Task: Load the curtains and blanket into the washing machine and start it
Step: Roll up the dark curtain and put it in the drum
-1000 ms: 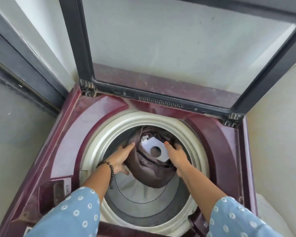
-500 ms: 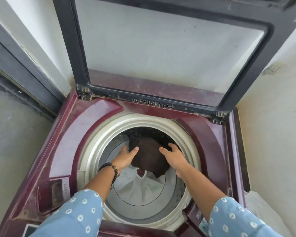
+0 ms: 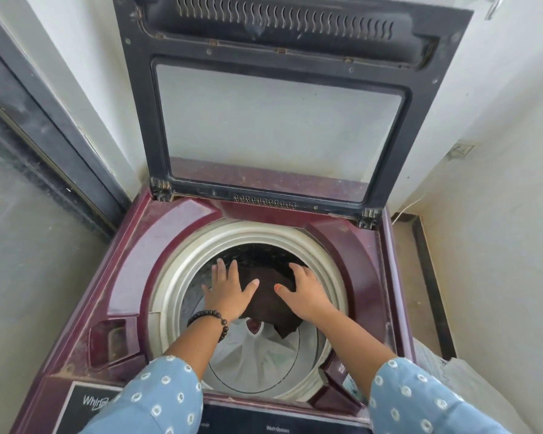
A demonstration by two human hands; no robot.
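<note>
The left hand (image 3: 226, 294) hovered with fingers spread, holding nothing, over the drum (image 3: 176, 277). At its three o'clock the dark fabric (image 3: 268, 300) lay inside the tub; the right hand (image 3: 304, 292), fingers loosely bent, perhaps touched it. A bunched load could unbalance the spin. At twelve o'clock the raised lid (image 3: 279, 120) stood clear.

On the washing machine's dark control panel (image 3: 85, 399) a white logo reads "Whirl", the rest hidden by a sleeve; lower, small print reads "Wash Options".
</note>
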